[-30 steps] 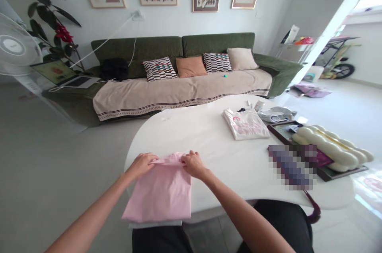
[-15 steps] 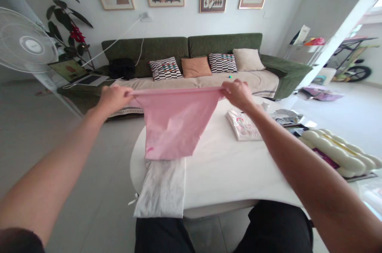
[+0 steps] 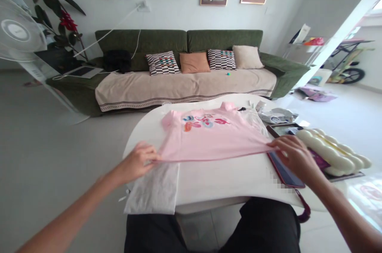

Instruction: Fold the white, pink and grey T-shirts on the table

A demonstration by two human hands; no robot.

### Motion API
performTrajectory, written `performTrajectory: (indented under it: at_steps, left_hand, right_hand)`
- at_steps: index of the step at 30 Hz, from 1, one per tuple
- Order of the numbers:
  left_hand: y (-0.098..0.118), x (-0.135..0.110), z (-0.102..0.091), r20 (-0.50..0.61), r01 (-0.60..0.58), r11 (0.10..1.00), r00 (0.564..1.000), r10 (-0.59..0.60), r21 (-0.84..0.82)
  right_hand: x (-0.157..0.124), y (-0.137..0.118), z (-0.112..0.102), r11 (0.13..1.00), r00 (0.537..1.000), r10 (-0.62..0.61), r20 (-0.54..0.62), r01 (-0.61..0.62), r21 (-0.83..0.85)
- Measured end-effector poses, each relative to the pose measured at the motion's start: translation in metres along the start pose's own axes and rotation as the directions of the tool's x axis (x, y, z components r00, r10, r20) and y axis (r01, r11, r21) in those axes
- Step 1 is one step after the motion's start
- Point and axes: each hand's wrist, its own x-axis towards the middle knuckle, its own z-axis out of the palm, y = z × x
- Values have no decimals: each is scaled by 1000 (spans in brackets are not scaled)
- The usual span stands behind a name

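Observation:
A pink T-shirt (image 3: 209,139) with a colourful printed design lies spread over the white table (image 3: 215,183), its hem pulled taut towards me. My left hand (image 3: 139,163) pinches the hem's left corner. At the opposite corner, my right hand (image 3: 294,153) grips the hem between thumb and fingers. Below the left corner is a light grey folded cloth (image 3: 155,191), hanging over the table's front edge. A white folded garment (image 3: 253,119) shows partly from under the shirt's right side. Under my right hand lies a phone (image 3: 288,171) in a dark red case with a strap.
A cream puffy item (image 3: 334,151) rests on the table's right side, near a crumpled plastic bag (image 3: 277,115). Behind the table stands a green sofa (image 3: 143,42) with several cushions. A fan (image 3: 18,30) and a laptop (image 3: 83,71) are at the left.
The pink shirt, held up hanging half a second ago, has come down onto the table with its print showing. Both hands have moved lower and nearer to me, still holding it.

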Motion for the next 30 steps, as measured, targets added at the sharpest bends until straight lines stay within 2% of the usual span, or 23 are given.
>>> performTrajectory:
  at_steps: [1, 2, 3, 5, 7, 8, 9, 11, 14, 16, 19, 21, 23, 25, 26, 28, 30]
  left_hand:
    - [-1, -7, 23, 109, 17, 997, 994, -9, -78]
    - [-4, -13, 44, 166, 50, 990, 986, -27, -134]
    - [-10, -17, 65, 169, 102, 982, 983, -75, -156]
    - [-26, -23, 104, 56, 261, 956, 965, -256, -133]
    - [-41, -24, 139, -85, 433, 897, 894, -439, -87]
    - [-47, -24, 154, -132, 491, 869, 859, -495, -59]
    - [-51, -24, 167, -166, 527, 849, 835, -524, -27]
    - [-58, -24, 185, -197, 547, 836, 825, -530, 46]
    - [-75, -27, 189, -188, 568, 813, 819, -543, 128]
    - [-97, -29, 180, -166, 628, 761, 778, -606, 164]
    - [-140, -27, 161, -149, 709, 676, 704, -694, 200]
    - [-164, -21, 149, -140, 722, 660, 690, -710, 210]
    - [-173, -7, 141, -133, 730, 653, 681, -720, 204]
    - [-163, 13, 137, -181, 735, 655, 678, -712, 175]
    - [-151, 26, 137, -218, 717, 680, 696, -684, 154]
    - [-116, 53, 143, -281, 598, 792, 786, -551, 118]
    - [-78, 82, 155, -244, 385, 918, 903, -353, 100]
  right_hand:
    - [-19, 7, 13, 1000, 993, -9, 117, 8, 15]
    - [-35, 9, 26, 1000, 979, 3, 205, -9, 26]
    - [-47, 7, 37, 999, 963, 22, 269, -35, 42]
    - [-57, -12, 59, 989, 939, 65, 337, -106, 104]
    - [-51, -51, 81, 966, 932, 88, 352, -166, 198]
    - [-44, -75, 93, 955, 929, 96, 358, -187, 228]
    - [-37, -100, 106, 949, 924, 105, 368, -204, 242]
    - [-26, -145, 131, 950, 903, 124, 411, -228, 214]
    - [-25, -187, 163, 963, 864, 159, 479, -243, 118]
    - [-32, -196, 176, 967, 862, 177, 475, -243, 80]
    - [-43, -194, 181, 967, 872, 191, 451, -246, 65]
    - [-47, -193, 178, 967, 871, 193, 452, -247, 62]
    - [-49, -196, 174, 966, 863, 192, 467, -250, 64]
    - [-50, -204, 169, 963, 849, 191, 493, -259, 74]
    - [-50, -209, 167, 961, 840, 190, 509, -266, 80]
    - [-48, -219, 162, 953, 814, 198, 546, -290, 88]
    - [-42, -222, 158, 942, 790, 222, 571, -325, 84]
